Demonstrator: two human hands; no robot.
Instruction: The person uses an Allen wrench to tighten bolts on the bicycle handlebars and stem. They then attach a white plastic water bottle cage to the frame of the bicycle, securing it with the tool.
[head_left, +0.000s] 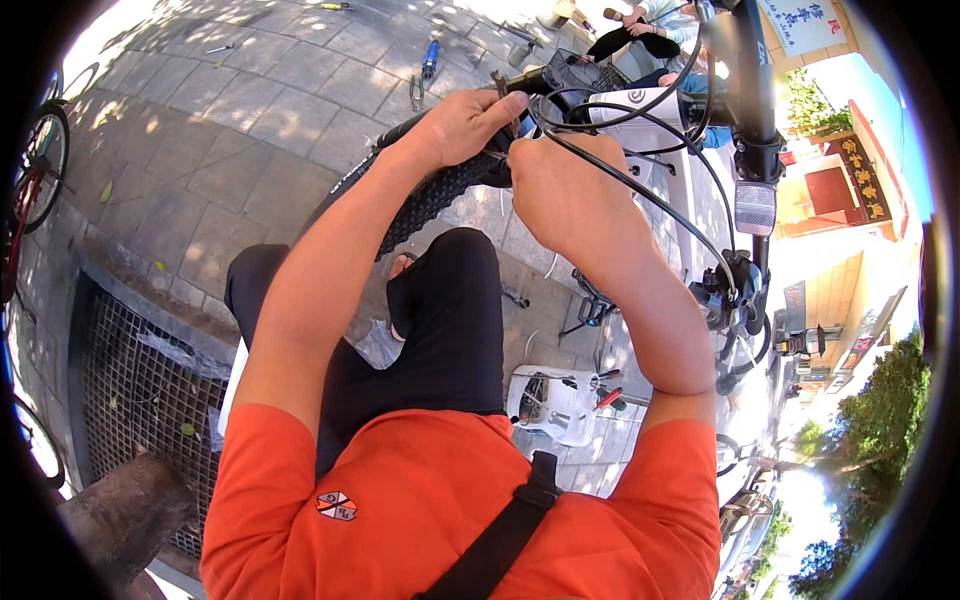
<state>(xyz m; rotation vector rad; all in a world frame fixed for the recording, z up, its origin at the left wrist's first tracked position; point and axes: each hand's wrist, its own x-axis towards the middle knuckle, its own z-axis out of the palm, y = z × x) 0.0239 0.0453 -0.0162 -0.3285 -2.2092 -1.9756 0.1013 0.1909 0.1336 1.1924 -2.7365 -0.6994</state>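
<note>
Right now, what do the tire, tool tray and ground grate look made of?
Tire: matte black rubber, judging by the chunky knobbed tread. Tool tray: probably molded plastic, smooth white with rounded corners. Ground grate: likely metal, dark and dull, from its thin crossing bars; I can't tell whether it's coated.

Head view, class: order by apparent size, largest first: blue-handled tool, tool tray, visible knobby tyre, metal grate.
1. Metal grate
2. Tool tray and partly hidden knobby tyre: too close to rank
3. Blue-handled tool
</note>
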